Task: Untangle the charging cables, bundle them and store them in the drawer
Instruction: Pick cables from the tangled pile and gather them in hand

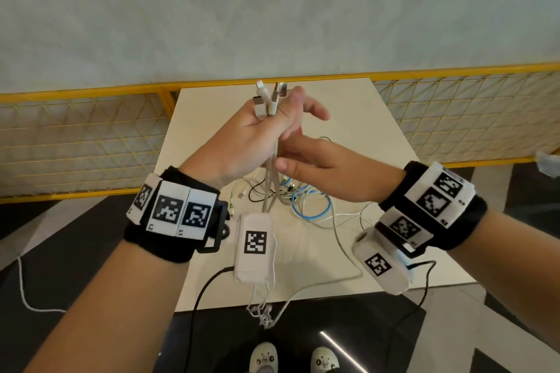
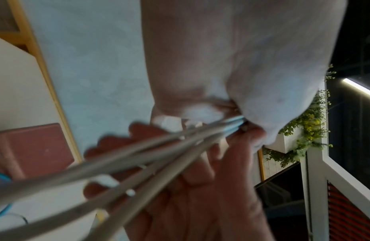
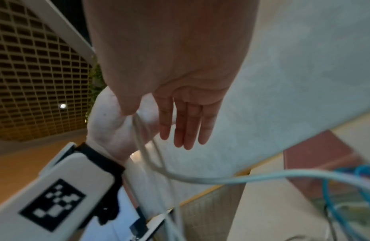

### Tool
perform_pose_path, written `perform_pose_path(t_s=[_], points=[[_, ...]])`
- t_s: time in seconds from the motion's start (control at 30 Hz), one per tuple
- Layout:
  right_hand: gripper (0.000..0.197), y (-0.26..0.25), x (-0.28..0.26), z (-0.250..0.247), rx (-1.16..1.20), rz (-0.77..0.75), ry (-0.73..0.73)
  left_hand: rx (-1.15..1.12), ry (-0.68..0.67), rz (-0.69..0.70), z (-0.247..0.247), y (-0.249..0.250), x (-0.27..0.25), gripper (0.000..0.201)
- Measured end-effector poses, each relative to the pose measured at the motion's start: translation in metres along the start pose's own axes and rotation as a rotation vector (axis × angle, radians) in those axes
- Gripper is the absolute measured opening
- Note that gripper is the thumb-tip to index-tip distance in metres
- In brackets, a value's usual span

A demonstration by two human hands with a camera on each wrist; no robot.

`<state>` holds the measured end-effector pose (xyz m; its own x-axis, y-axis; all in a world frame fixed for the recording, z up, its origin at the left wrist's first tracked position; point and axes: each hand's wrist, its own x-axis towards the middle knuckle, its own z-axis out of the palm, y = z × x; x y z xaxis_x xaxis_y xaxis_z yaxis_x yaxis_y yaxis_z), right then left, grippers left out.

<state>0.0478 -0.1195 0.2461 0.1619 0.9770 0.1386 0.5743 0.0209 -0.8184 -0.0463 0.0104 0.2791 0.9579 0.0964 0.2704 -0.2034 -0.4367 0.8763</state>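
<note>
Several white charging cables hang from my left hand, which grips them in a fist above the table; their plug ends stick up out of it. The strands drop to a tangle of white, black and blue cable on the white table. My right hand is just under the left, fingers straight, with the hanging cables running between its thumb and fingers. No drawer is in view.
A yellow mesh fence runs behind and beside the table. One white cable trails over the table's front edge. A flat reddish-brown thing lies at the table's far end. My shoes stand on the dark floor below.
</note>
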Motion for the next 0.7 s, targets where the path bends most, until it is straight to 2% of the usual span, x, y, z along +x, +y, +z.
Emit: perform_pose_path(t_s=[0.13,0.2,0.27,0.4,0.47,0.57,0.7], points=[[0.024,-0.006,0.002,0.020,0.267,0.040,-0.009,0.032,-0.002,-0.107,0.011,-0.003,-0.001,0.050],[0.024,-0.006,0.004,0.029,0.425,0.099,0.036,-0.042,0.079,-0.113,0.011,-0.008,-0.002,0.035],[0.025,-0.003,0.006,0.034,0.482,0.149,0.100,-0.186,0.164,-0.052,0.009,-0.012,-0.003,0.016],[0.026,0.000,0.007,0.040,0.386,0.140,0.124,-0.415,0.258,-0.040,0.013,-0.013,-0.004,0.040],[0.028,0.000,0.005,0.041,0.406,0.135,0.125,-0.373,0.283,-0.040,0.012,-0.016,-0.003,0.043],[0.028,-0.001,0.004,0.042,0.473,0.157,0.130,-0.138,0.271,-0.009,0.008,-0.018,-0.006,0.045],[0.027,-0.003,0.005,0.044,0.486,0.153,0.138,-0.084,0.206,0.007,0.006,-0.012,-0.009,0.034]])
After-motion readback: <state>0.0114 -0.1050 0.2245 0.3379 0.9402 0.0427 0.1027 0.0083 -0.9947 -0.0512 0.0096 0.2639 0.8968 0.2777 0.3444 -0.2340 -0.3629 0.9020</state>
